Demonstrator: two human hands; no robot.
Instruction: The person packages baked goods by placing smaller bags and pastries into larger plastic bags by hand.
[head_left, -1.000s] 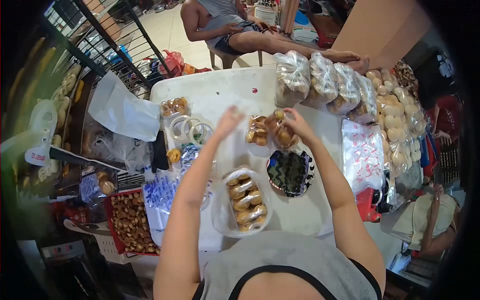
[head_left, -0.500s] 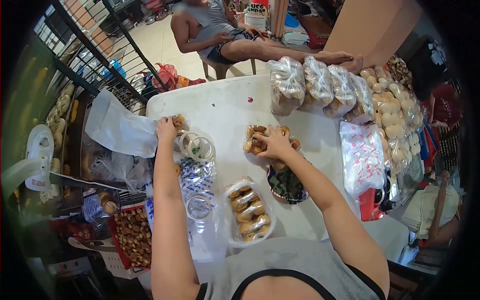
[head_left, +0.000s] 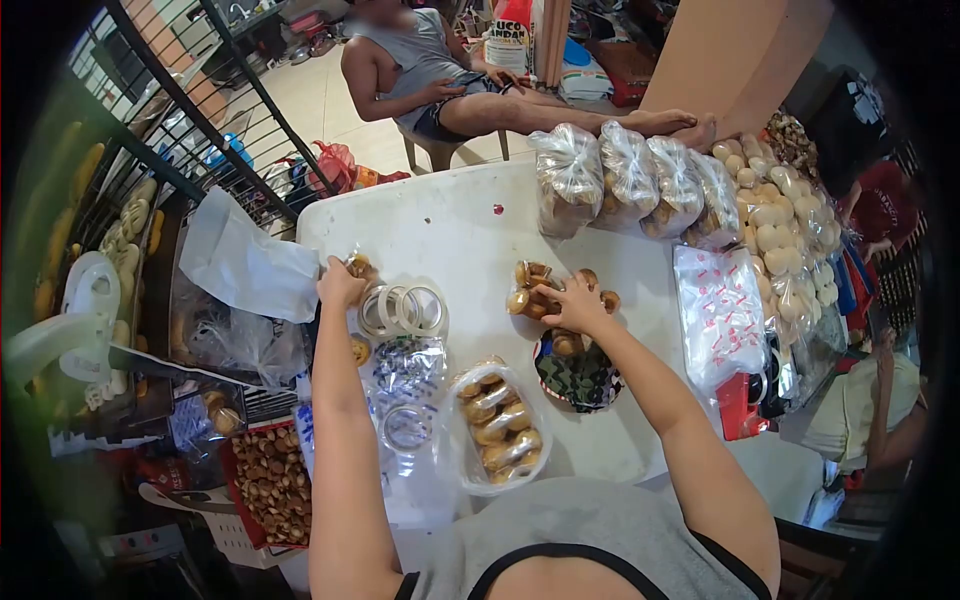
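My left hand [head_left: 341, 284] is closed at the edge of a small bag of brown pastries [head_left: 359, 265], beside the tape rolls [head_left: 410, 311]. My right hand [head_left: 577, 304] has its fingers spread over small brown pastries [head_left: 530, 287] in clear plastic, touching them; more pastries show past its fingers. Just below it lies a round camouflage-patterned item [head_left: 578, 376] with pastries at its upper edge. A clear tub of bagged round pastries [head_left: 499, 428] stands near my body. Printed plastic bags [head_left: 408, 366] lie under the tape rolls.
Several tied bags [head_left: 567, 180] stand at the table's [head_left: 450, 200] back right, near bagged pale buns [head_left: 775, 215]. Printed packaging [head_left: 720, 310] lies on the right edge. A white bag [head_left: 245, 262] and a red crate of brown pieces [head_left: 270, 480] are left. A person [head_left: 420, 80] sits beyond.
My left hand has moved left from mid-table to the small pastry bag. My right hand has come down onto the pastries at the centre. The view has shifted slightly.
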